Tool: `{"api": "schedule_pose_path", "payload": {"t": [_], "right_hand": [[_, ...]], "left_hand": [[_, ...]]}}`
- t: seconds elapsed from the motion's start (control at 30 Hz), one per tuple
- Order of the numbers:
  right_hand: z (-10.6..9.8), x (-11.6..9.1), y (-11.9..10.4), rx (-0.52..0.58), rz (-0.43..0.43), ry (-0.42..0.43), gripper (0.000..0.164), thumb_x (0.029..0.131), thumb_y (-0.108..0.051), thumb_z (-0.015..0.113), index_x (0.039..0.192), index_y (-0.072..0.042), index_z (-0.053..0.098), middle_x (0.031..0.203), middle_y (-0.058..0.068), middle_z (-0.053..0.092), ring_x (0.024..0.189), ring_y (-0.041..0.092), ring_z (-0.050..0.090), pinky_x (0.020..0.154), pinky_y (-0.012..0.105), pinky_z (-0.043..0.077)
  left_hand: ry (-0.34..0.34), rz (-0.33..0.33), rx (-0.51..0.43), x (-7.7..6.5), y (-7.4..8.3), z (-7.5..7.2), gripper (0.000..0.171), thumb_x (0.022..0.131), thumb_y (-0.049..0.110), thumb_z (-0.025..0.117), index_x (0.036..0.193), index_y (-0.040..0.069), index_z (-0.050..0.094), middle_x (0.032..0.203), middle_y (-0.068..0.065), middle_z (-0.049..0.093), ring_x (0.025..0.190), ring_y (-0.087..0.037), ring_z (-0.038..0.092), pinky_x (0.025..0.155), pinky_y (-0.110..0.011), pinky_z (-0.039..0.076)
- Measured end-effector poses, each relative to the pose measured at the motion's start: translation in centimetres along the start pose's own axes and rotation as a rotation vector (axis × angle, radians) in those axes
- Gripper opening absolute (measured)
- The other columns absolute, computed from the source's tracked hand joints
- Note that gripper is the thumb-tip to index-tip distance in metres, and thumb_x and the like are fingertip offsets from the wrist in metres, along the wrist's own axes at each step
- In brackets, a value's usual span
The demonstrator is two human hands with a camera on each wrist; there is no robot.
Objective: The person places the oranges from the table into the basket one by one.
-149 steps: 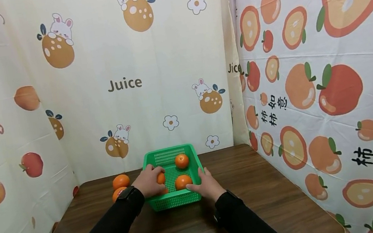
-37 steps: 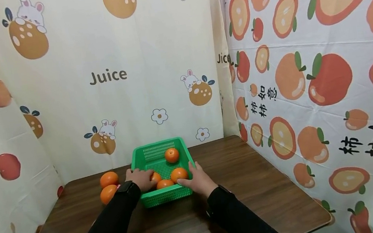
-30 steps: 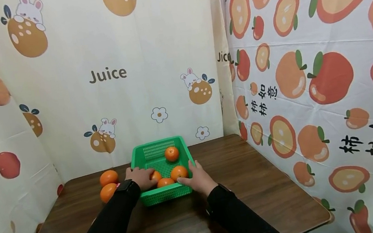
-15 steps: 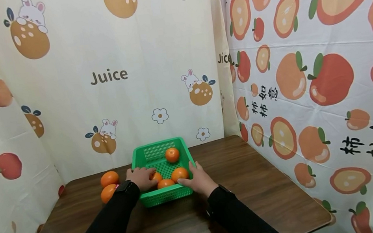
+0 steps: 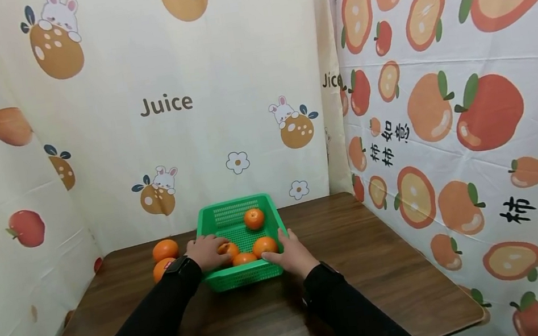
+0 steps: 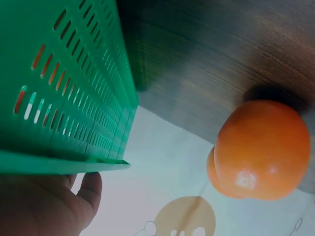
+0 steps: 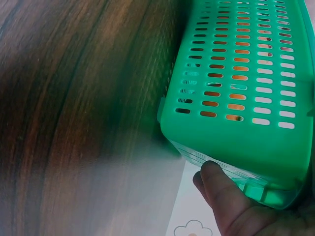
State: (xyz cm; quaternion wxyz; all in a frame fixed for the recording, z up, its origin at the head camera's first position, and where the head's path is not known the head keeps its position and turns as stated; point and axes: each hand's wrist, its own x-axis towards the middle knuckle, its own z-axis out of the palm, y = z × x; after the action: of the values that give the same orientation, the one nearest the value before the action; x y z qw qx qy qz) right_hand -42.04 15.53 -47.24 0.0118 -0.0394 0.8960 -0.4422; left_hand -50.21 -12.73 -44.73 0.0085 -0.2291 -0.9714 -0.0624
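A green plastic basket (image 5: pixel 246 275) with slotted walls sits on the wooden table. Oranges lie inside it: one at the back (image 5: pixel 254 219), one at the right (image 5: pixel 264 245) and one at the front (image 5: pixel 244 259). My left hand (image 5: pixel 207 252) reaches over the left rim, its fingers and thumb around another orange (image 5: pixel 229 250) at the basket's left side. My right hand (image 5: pixel 294 255) holds the front right corner, thumb over the rim and fingers along the outer right wall. In the right wrist view its fingers (image 7: pixel 216 184) lie against the basket's outside.
Left of the basket, two oranges rest on the table, one farther back (image 5: pixel 164 250) and one nearer (image 5: pixel 161 268), partly behind the left wrist. The brown tabletop (image 5: pixel 366 269) ends at a right edge. Printed curtains (image 5: pixel 236 81) hang behind and at both sides.
Since five seconds ago, the left hand has settled lower in the basket around an orange, and the front orange shows more. Over the last second the hands stay nearly still; the head view shifts slightly.
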Motion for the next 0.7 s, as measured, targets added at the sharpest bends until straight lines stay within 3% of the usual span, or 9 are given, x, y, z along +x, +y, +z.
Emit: {"api": "schedule_pose_path", "payload": {"t": [0.33, 0.7], "right_hand": [[0.0, 0.0, 0.0, 0.001, 0.01, 0.002, 0.1, 0.099, -0.057, 0.07, 0.172, -0.014, 0.017, 0.179, 0.021, 0.005, 0.161, 0.045, 0.024, 0.127, 0.063, 0.03], [0.0, -0.2, 0.0, 0.013, 0.021, 0.01, 0.095, 0.101, -0.052, 0.07, 0.172, -0.014, 0.018, 0.179, 0.022, 0.005, 0.161, 0.046, 0.024, 0.127, 0.065, 0.028]], "left_hand": [[0.035, 0.008, -0.016, -2.7, 0.7, -1.3, 0.049, 0.102, 0.045, 0.068, 0.143, 0.018, 0.067, 0.147, -0.016, 0.062, 0.131, -0.042, 0.055, 0.108, -0.065, 0.047], [0.103, 0.013, -0.072, -5.9, -0.3, -2.3, 0.05, 0.102, 0.043, 0.07, 0.143, 0.013, 0.067, 0.145, -0.02, 0.063, 0.129, -0.045, 0.058, 0.105, -0.062, 0.053]]}}
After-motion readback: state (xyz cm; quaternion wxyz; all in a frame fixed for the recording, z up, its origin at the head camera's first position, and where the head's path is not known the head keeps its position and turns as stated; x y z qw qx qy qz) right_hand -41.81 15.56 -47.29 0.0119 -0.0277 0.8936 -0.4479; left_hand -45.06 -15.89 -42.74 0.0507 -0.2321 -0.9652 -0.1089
